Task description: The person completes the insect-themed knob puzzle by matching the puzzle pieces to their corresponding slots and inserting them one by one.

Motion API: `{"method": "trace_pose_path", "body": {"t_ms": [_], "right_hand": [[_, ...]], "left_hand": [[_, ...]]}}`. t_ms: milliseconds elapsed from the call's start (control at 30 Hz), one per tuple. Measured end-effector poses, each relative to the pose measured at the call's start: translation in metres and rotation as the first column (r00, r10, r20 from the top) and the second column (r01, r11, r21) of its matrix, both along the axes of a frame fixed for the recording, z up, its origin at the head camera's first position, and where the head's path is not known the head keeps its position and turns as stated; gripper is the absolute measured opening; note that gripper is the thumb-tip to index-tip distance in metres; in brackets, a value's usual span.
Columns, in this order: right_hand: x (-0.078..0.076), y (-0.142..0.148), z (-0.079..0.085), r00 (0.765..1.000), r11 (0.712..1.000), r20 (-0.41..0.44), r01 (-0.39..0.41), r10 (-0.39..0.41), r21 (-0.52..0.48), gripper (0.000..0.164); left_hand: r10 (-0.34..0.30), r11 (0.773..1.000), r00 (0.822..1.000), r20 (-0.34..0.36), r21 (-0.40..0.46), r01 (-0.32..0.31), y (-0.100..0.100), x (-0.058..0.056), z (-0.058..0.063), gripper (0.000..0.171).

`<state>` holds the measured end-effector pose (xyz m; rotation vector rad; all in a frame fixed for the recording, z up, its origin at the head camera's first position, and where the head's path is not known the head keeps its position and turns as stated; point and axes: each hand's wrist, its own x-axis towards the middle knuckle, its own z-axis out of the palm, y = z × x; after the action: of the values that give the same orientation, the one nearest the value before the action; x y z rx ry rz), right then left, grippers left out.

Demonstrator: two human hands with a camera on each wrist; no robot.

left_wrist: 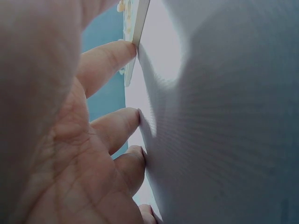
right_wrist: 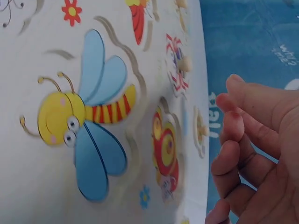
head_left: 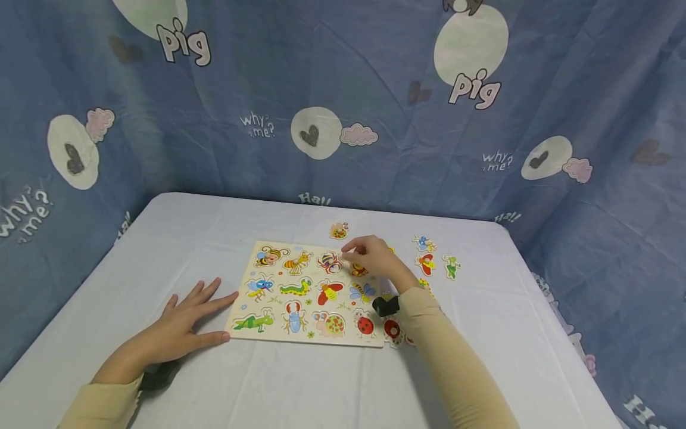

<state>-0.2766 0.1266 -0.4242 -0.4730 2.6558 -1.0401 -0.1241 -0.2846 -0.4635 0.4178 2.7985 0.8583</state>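
Observation:
A wooden puzzle board (head_left: 312,341) printed with colourful insects lies flat on the white table. My left hand (head_left: 184,325) rests at its left edge with fingers spread, forefinger and thumb touching that edge. Over the board's back right part hovers my right hand (head_left: 375,256), loosely curled and holding nothing, thumb and forefinger near each other. Just left of those fingertips, a spider piece (head_left: 329,263) sits in its recess, its wooden knob (right_wrist: 185,64) sticking up in the right wrist view. The blue-winged dragonfly picture (right_wrist: 88,116) shows in a recess without a knob.
Behind the board lies a loose snail piece (head_left: 339,230). To the right are a blue insect piece (head_left: 424,243), a red-winged piece (head_left: 426,264) and a green piece (head_left: 451,267). A ladybird piece (head_left: 393,329) lies by the right edge, where my right sleeve (head_left: 450,351) hides other pieces.

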Motion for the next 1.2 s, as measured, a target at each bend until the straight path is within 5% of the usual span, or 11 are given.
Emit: {"method": "trace_pose_path", "body": {"t_ms": [700,1200], "right_hand": [[-0.012,0.068,0.028,0.987,0.991,-0.092,0.125,-0.129,-0.045,0.037],[-0.014,0.099,0.021,0.979,0.981,-0.062,0.191,-0.192,-0.021,0.037]], "left_hand": [[-0.008,1.000,1.000,-0.020,-0.012,0.008,-0.001,-0.001,-0.002,0.083],[-0.002,1.000,1.000,-0.008,-0.021,0.002,0.000,-0.001,-0.001,0.084]]}}
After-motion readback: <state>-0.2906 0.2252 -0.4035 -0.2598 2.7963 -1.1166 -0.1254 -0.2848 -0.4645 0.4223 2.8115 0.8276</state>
